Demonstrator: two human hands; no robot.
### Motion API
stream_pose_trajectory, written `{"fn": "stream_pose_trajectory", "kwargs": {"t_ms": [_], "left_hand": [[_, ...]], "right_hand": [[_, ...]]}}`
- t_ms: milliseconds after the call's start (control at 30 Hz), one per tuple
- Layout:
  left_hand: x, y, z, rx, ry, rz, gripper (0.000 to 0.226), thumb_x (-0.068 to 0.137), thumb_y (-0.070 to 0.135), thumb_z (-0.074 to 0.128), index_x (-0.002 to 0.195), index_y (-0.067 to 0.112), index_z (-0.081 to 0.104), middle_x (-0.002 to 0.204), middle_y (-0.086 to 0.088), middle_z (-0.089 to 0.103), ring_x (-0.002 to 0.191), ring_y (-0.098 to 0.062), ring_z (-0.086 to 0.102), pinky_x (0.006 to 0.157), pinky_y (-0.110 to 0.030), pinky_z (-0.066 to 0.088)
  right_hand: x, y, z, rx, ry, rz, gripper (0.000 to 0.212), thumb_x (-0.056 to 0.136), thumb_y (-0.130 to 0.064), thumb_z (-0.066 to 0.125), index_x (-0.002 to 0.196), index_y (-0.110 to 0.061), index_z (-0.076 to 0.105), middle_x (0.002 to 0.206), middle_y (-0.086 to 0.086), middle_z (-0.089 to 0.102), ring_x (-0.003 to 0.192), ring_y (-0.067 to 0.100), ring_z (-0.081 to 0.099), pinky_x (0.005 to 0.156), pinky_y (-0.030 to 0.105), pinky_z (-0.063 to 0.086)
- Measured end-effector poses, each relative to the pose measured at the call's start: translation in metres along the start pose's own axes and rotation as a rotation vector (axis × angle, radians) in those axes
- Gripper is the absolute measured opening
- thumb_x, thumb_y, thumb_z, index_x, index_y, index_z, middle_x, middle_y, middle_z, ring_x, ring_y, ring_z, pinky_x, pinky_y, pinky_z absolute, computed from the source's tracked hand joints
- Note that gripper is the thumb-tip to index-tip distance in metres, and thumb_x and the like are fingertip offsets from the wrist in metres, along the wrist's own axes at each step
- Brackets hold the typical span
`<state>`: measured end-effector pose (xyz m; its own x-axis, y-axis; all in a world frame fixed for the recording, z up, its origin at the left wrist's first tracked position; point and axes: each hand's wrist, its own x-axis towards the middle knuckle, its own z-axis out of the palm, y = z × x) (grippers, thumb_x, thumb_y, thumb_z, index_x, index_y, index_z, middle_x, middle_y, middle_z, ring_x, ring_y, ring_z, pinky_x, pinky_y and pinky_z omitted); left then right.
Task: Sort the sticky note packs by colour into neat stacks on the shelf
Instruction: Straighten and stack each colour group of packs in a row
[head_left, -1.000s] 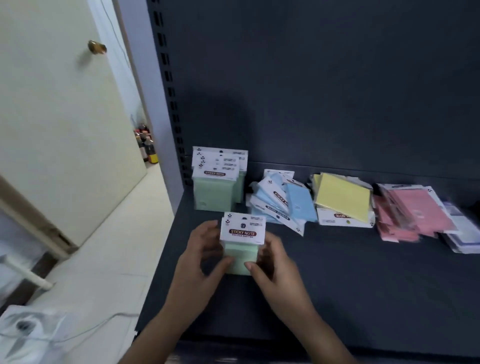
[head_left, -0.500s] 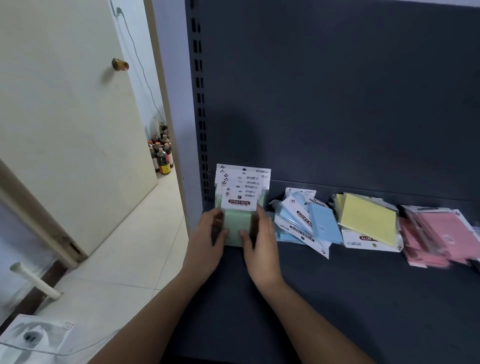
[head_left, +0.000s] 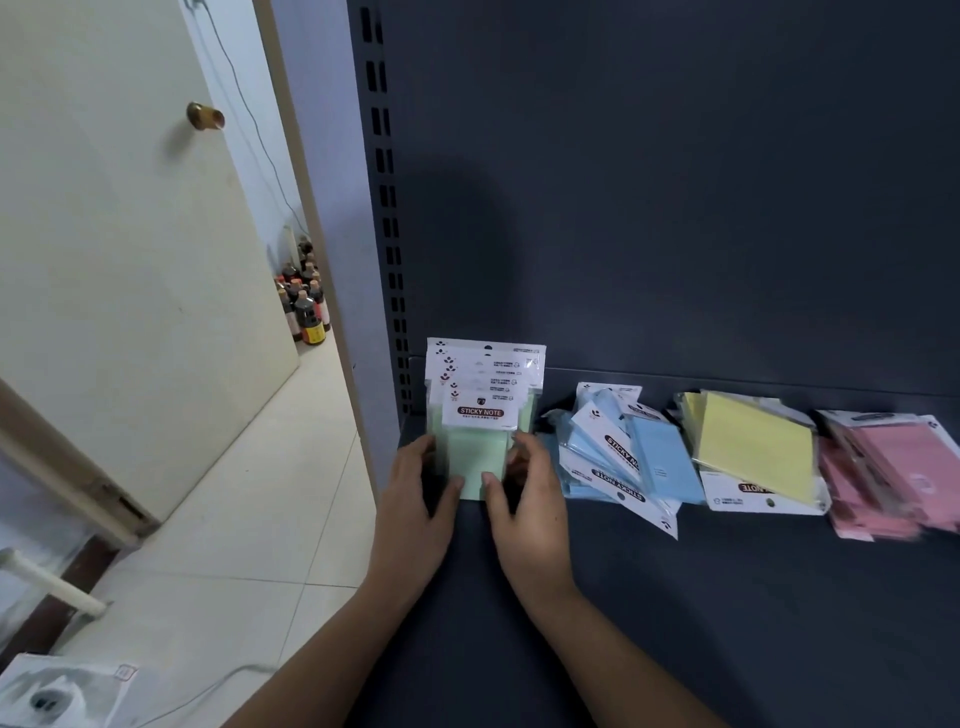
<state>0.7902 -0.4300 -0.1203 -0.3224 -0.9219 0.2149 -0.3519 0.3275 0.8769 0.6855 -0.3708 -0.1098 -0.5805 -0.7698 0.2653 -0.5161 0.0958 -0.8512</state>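
Green pack sits on the green stack, and left hand and right hand both grip its sides, probably to line it up squarely.

Single head view, looking down, close to shelf

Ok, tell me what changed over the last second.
The left hand and right hand carried the green pack from the front of the shelf back against the green stack at the left rear, and still hold its sides. The blue pile, yellow pile and pink pile stayed put.
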Motion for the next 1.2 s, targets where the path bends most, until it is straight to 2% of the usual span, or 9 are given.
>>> {"fn": "stream_pose_trajectory", "kwargs": {"t_ms": [133,267,633,800,867,900,1000,1100,1200], "left_hand": [[0.001,0.001,0.001,0.055,-0.022,0.015,0.061,0.087,0.013,0.061,0.140,0.009,0.033,0.143,-0.002,0.038,0.132,-0.014,0.036,0.111,-0.036,0.033],[0.001,0.004,0.002,0.082,-0.114,0.014,0.067,0.091,0.019,0.054,0.148,0.015,0.019,0.148,0.004,0.036,0.134,-0.010,0.035,0.111,-0.036,0.033],[-0.001,0.007,0.000,0.065,-0.012,-0.002,0.074,0.084,0.015,0.065,0.146,0.011,0.024,0.147,-0.004,0.034,0.135,-0.015,0.032,0.112,-0.033,0.030],[-0.011,0.021,-0.010,0.046,0.173,0.177,0.057,0.081,0.011,0.060,0.133,0.002,0.039,0.136,-0.010,0.042,0.129,-0.019,0.036,0.110,-0.029,0.028],[-0.018,0.036,-0.012,0.058,0.233,0.321,0.046,0.080,0.018,0.054,0.123,0.002,0.047,0.123,-0.007,0.048,0.118,-0.016,0.042,0.104,-0.019,0.030],[-0.020,0.048,-0.012,0.047,0.249,0.384,0.040,0.080,0.021,0.051,0.117,0.006,0.050,0.116,-0.002,0.050,0.111,-0.015,0.044,0.099,-0.017,0.032],[-0.026,0.090,0.002,0.030,0.197,0.568,0.019,0.080,0.017,0.049,0.098,0.013,0.057,0.095,0.008,0.055,0.092,-0.007,0.049,0.084,-0.016,0.035],[-0.034,0.126,0.034,0.013,-0.020,0.511,0.022,0.081,0.014,0.053,0.100,0.009,0.062,0.091,0.005,0.060,0.087,-0.008,0.054,0.078,-0.020,0.041],[-0.039,0.142,0.071,0.127,-0.247,0.237,0.046,0.087,0.021,0.057,0.131,0.018,0.046,0.103,0.004,0.053,0.099,-0.014,0.051,0.078,-0.018,0.035]], "right_hand": [[0.000,-0.001,0.001,-0.051,0.031,-0.021,0.063,0.087,-0.015,0.058,0.142,-0.013,0.027,0.132,-0.012,0.035,0.119,-0.005,0.026,0.100,0.005,0.018],[0.001,0.000,0.002,-0.079,-0.112,-0.002,0.067,0.094,-0.019,0.047,0.149,-0.011,0.009,0.156,0.000,0.014,0.143,0.007,0.009,0.117,0.022,0.010],[-0.001,-0.002,0.001,-0.153,-0.125,0.018,0.067,0.096,-0.020,0.042,0.149,-0.011,0.002,0.158,0.000,0.003,0.144,0.007,0.000,0.111,0.011,-0.001],[-0.023,-0.014,-0.016,-0.145,-0.129,-0.075,0.074,0.094,-0.013,0.045,0.145,-0.018,-0.009,0.152,-0.010,-0.011,0.142,0.002,-0.010,0.109,0.007,-0.007],[-0.043,-0.019,-0.030,-0.089,-0.135,-0.077,0.075,0.090,-0.011,0.047,0.146,-0.024,-0.001,0.153,-0.013,0.001,0.142,-0.002,-0.002,0.112,0.008,0.001],[-0.051,-0.022,-0.040,-0.038,-0.111,-0.062,0.069,0.087,-0.012,0.049,0.147,-0.025,0.016,0.151,-0.014,0.019,0.140,-0.002,0.016,0.113,0.011,0.014],[-0.061,-0.025,-0.083,0.118,0.080,-0.066,0.033,0.080,-0.010,0.052,0.103,-0.029,0.066,0.099,-0.018,0.067,0.093,-0.002,0.062,0.081,0.014,0.048],[-0.046,-0.015,-0.128,0.197,0.279,0.031,0.035,0.082,0.002,0.054,0.089,-0.031,0.064,0.086,-0.010,0.066,0.075,0.002,0.060,0.065,0.009,0.043],[-0.028,0.007,-0.152,0.226,0.186,0.285,0.038,0.085,-0.002,0.053,0.112,-0.026,0.061,0.091,-0.003,0.066,0.080,0.007,0.061,0.070,0.016,0.046]]}}
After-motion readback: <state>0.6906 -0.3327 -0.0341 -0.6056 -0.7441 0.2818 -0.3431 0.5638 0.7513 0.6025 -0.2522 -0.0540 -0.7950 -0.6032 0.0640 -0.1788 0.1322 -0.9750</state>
